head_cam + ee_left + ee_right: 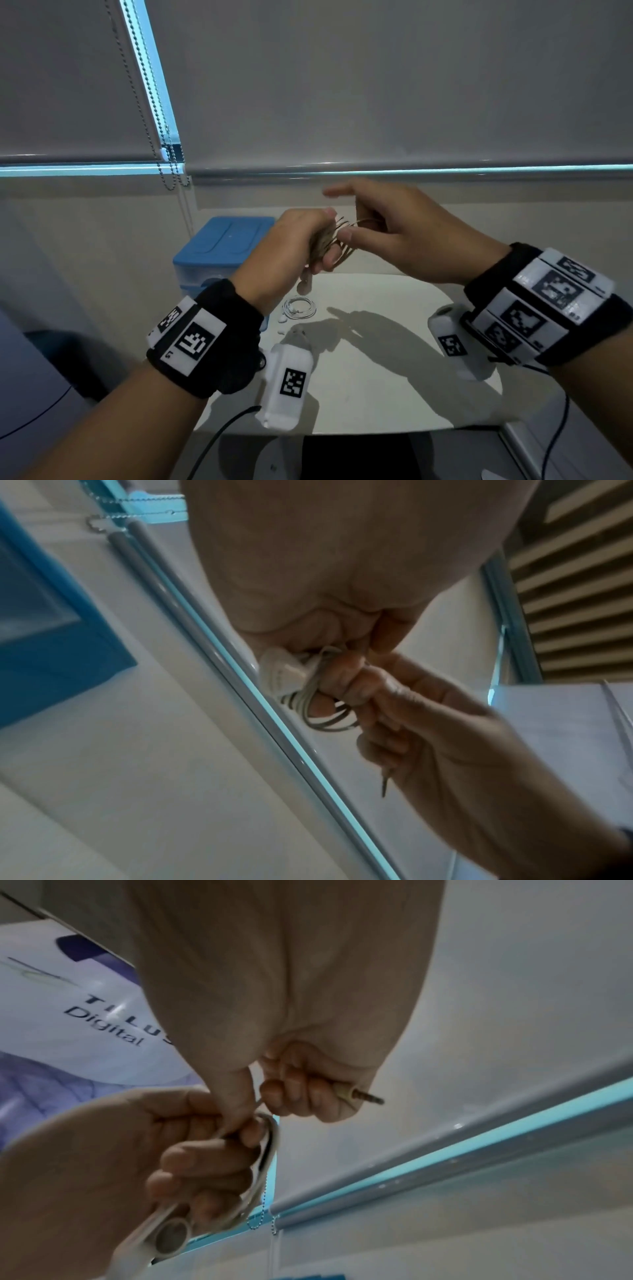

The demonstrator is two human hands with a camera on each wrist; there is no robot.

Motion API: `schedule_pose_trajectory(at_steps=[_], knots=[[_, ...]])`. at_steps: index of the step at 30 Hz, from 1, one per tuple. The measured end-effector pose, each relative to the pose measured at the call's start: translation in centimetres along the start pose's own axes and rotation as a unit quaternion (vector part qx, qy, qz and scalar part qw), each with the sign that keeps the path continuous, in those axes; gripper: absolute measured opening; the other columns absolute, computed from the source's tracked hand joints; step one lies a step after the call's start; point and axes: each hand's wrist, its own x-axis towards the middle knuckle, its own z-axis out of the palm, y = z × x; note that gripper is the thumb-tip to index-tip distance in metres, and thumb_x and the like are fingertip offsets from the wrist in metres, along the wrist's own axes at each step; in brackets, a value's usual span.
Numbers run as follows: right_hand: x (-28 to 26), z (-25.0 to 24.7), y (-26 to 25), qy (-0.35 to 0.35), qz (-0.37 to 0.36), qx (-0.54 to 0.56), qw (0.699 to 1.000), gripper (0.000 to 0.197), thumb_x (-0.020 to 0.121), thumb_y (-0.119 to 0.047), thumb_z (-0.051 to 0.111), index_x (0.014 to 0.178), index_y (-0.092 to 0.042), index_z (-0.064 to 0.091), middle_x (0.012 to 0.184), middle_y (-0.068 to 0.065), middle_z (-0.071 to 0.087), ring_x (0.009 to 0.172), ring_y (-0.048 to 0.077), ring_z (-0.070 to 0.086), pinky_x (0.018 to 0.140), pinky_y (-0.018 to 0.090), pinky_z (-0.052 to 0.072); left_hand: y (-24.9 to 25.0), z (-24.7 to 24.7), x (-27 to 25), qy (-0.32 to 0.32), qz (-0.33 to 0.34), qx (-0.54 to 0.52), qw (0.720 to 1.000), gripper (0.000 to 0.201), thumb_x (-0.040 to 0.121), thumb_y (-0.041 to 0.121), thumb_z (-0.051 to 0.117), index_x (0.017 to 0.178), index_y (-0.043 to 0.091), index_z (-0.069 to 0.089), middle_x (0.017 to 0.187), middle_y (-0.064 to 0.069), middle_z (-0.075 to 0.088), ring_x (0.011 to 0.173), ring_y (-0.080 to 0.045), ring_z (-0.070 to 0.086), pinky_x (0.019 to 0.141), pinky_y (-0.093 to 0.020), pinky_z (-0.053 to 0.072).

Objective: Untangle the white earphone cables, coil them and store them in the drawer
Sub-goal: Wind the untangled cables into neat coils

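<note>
My left hand (pixel 298 243) is held above the table and grips a coil of white earphone cable (pixel 330 240) looped round its fingers. The earbuds (pixel 279 670) hang beside the coil (pixel 325 718). My right hand (pixel 380 229) is close to the right of it and grips the cable's free end, its index finger stretched out. The jack plug (pixel 359 1095) sticks out of the right hand's (pixel 301 1093) curled fingers. A second white earphone (pixel 299 307) lies coiled on the white table (pixel 394 377) below the left hand (pixel 192 1153).
A small blue drawer unit (pixel 219 246) stands at the table's back left, its drawer front mostly hidden by my left wrist. Roller blinds with a bead chain (pixel 164 150) hang behind. The table's front edge is near my forearms.
</note>
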Motion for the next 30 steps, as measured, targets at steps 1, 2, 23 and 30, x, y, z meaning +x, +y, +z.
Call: schedule_pose_trajectory(at_steps=[1, 2, 23, 30], knots=[[0.0, 0.3, 0.3, 0.002, 0.005, 0.014, 1.000, 0.026, 0.098, -0.028, 0.067, 0.123, -0.024, 0.066, 0.061, -0.012, 0.045, 0.058, 0.009, 0.044, 0.056, 0.020, 0.031, 0.0, -0.2, 0.1, -0.001, -0.004, -0.025, 1.000, 0.044, 0.097, 0.034, 0.043, 0.074, 0.000, 0.056, 0.062, -0.018, 0.044, 0.052, -0.022, 0.040, 0.054, -0.060, 0.040], [-0.1, 0.6, 0.7, 0.003, 0.011, 0.035, 0.999, 0.015, 0.097, -0.029, 0.067, 0.111, -0.023, 0.070, 0.058, -0.013, 0.044, 0.056, 0.009, 0.041, 0.055, 0.022, 0.031, 0.0, -0.3, 0.2, -0.004, -0.006, -0.041, 0.999, 0.041, 0.095, 0.032, 0.044, 0.074, 0.000, 0.055, 0.061, -0.017, 0.043, 0.051, -0.023, 0.038, 0.059, -0.069, 0.038], [-0.3, 3.6, 2.0, -0.031, 0.194, 0.258, 0.946, 0.038, 0.096, -0.043, 0.063, 0.067, -0.019, 0.068, 0.058, 0.002, 0.039, 0.055, 0.019, 0.034, 0.057, 0.037, 0.031, -3.1, -0.5, 0.2, 0.090, 0.027, 0.034, 0.995, 0.017, 0.101, 0.013, 0.062, 0.115, 0.011, 0.071, 0.085, -0.004, 0.076, 0.071, -0.010, 0.069, 0.062, -0.028, 0.051], [-0.2, 2.8, 2.1, -0.035, 0.173, 0.308, 0.935, 0.034, 0.101, -0.031, 0.061, 0.088, -0.001, 0.070, 0.055, -0.007, 0.036, 0.051, 0.013, 0.029, 0.056, 0.040, 0.017, -2.9, -0.5, 0.5, 0.103, 0.036, -0.007, 0.994, 0.018, 0.100, 0.009, 0.062, 0.111, 0.009, 0.076, 0.083, -0.003, 0.076, 0.072, -0.013, 0.065, 0.071, -0.030, 0.055]])
